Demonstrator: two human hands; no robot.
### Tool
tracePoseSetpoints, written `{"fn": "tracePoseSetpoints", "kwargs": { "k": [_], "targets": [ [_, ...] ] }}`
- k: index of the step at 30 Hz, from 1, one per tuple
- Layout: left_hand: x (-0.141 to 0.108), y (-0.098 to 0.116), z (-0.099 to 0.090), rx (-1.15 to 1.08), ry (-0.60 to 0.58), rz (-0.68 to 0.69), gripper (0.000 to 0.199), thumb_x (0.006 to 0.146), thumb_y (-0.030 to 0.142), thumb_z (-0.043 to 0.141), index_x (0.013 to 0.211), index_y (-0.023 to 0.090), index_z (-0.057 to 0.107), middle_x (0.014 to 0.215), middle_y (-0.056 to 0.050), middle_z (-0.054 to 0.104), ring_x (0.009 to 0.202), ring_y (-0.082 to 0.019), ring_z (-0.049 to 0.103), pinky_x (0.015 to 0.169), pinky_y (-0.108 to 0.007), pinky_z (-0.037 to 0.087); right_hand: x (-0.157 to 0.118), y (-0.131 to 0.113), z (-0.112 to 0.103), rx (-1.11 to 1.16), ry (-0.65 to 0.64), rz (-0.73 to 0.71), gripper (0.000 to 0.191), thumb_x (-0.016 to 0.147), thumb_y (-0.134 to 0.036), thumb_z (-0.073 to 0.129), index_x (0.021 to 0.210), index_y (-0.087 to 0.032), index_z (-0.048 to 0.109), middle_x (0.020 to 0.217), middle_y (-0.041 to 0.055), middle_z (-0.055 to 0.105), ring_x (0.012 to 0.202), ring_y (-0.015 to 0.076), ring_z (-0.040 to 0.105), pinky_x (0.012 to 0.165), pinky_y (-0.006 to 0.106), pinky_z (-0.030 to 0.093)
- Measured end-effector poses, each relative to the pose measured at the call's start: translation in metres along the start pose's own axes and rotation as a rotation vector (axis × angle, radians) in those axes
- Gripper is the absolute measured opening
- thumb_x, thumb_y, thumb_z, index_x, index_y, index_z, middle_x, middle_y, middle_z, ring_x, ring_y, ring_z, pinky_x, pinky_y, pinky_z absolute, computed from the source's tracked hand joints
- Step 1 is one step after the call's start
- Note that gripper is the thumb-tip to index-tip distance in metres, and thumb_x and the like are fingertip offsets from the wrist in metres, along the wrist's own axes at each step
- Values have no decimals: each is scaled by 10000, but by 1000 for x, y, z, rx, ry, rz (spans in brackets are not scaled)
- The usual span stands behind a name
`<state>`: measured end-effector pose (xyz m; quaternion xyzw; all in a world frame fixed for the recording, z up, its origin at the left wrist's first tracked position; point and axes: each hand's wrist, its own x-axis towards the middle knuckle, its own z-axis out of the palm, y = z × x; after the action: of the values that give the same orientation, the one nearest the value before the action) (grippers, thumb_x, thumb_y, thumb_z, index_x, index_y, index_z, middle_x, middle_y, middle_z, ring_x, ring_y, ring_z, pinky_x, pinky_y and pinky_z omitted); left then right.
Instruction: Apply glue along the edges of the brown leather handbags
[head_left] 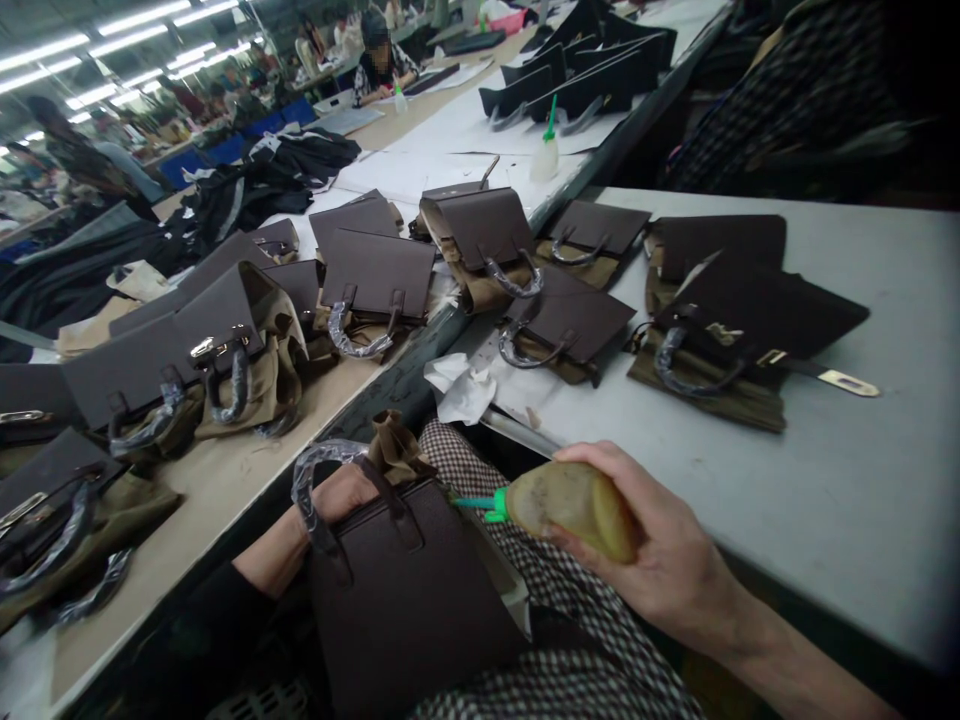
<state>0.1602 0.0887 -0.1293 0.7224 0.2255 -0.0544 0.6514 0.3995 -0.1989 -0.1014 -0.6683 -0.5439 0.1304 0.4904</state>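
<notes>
A dark brown handbag leans on my lap, its handle wrapped in clear plastic. My left hand reaches past that handle to the bag's top opening, where the front panel and strap hide its fingers. Crumpled olive-brown lining sticks up beside it. In my right hand is a yellowish squeeze glue bottle, tilted on its side with fingers wrapped round it. The bottle's green nozzle points left at the bag's upper right edge; whether the tip touches is unclear.
Several similar part-made bags lie on the left and back benches. Another bag with gold hardware rests on the white table at right. Crumpled white paper sits near the table edge. Farther back stands another glue bottle.
</notes>
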Motion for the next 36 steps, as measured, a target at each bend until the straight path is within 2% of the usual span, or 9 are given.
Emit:
{"fn": "tracePoseSetpoints", "kwargs": {
  "k": [4,8,16,21,25,29,31,33,36],
  "targets": [
    [-1,-3,0,25,-27,-24,245,865,285,745,1054,134,781,1076,-57,818,1115,-309,696,1054,-400,529,-3,3,-3,7,-40,0,414,995,-376,678,1352,-262,500,1196,61,622,1073,220,647,947,288,549],
    [0,-3,1,52,-22,-16,218,879,305,735,985,124,794,1016,-54,825,1103,-303,700,1083,-395,502,-12,7,-9,-26,-82,15,420,998,-390,677,1355,-268,491,1197,63,628,1061,226,656,924,305,557],
    [5,4,7,71,-30,2,306,841,323,765,1087,144,797,1121,-75,820,1224,-341,674,1174,-474,450,-26,11,-16,-38,-168,47,397,1010,-433,650,1332,-271,483,1137,75,644,982,246,685,821,351,598],
    [4,6,11,55,-43,3,347,854,304,749,1167,160,778,1223,-56,796,1304,-337,631,1189,-453,453,-36,15,-19,-32,-224,28,429,1007,-388,663,1363,-258,462,1206,91,631,1080,261,661,921,378,581],
    [4,6,10,75,-33,1,385,866,316,740,1220,166,759,1260,-60,783,1317,-336,621,1192,-455,454,-40,15,-21,-6,-295,84,436,987,-357,698,1351,-256,479,1182,73,618,1023,242,659,881,367,578],
    [3,6,11,105,-35,-13,421,878,325,722,1257,141,738,1223,-83,795,1292,-340,637,1169,-471,476,-37,14,-21,17,-358,160,379,984,-404,700,1289,-277,514,1156,52,630,985,237,659,844,380,574],
    [1,10,10,120,-40,-18,440,860,310,739,1267,143,729,1232,-92,791,1254,-338,661,1141,-463,501,-36,15,-22,28,-351,201,367,976,-436,702,1261,-280,532,1156,47,642,990,240,661,845,383,568],
    [-4,17,5,131,-34,-11,458,818,288,773,1251,145,729,1245,-97,784,1199,-338,689,1091,-446,536,-37,17,-24,32,-291,255,377,960,-443,711,1255,-279,543,1169,45,658,1011,249,667,872,388,560],
    [-14,34,-6,127,42,24,390,769,273,801,1132,139,753,1137,-60,811,1095,-328,723,1013,-420,568,-42,21,-28,77,-180,387,372,948,-456,705,1242,-280,560,1101,27,695,949,244,689,830,366,566]
  ]
}}
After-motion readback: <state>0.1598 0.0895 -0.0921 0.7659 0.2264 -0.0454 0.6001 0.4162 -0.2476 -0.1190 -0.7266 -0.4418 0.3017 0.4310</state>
